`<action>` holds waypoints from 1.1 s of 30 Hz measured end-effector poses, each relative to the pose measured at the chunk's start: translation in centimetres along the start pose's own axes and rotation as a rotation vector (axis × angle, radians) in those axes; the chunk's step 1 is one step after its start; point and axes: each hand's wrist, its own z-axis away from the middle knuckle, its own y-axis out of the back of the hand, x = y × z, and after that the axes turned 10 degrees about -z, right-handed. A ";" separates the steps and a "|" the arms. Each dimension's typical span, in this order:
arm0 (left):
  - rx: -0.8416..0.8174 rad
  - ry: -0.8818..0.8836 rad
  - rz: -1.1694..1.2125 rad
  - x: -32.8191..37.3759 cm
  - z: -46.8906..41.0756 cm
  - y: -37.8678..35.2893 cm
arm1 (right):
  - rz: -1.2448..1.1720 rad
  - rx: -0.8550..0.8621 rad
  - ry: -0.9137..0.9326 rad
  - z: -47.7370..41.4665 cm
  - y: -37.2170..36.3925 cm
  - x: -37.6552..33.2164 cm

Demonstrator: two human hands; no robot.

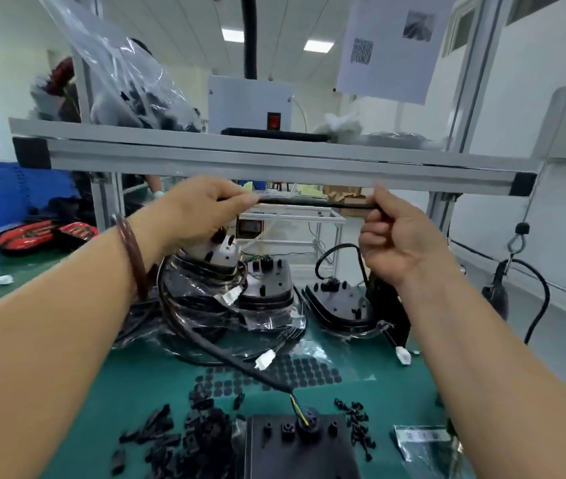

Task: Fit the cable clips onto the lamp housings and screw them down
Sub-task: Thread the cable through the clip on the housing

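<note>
A black sleeved cable [312,202] is held taut at chest height, pinched in the closed fingers [240,202] of the left hand [202,209] and gripped by the right hand [399,236], probably to straighten it for clipping. Cable clips [171,440] are left loose on the green counter [157,371], beside the nearest lamp housing [295,444].
</note>
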 end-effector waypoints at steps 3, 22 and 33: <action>0.102 -0.043 -0.074 0.2 -1.2 0.0 | -0.011 0.044 -0.018 -0.9 1.1 0.2; 0.257 -0.362 -0.451 1.0 -1.4 -3.7 | -0.104 0.298 0.030 -1.3 7.7 -3.5; 0.340 -0.373 -0.415 2.8 -1.6 -4.7 | -0.276 0.310 0.032 -0.3 9.4 -2.8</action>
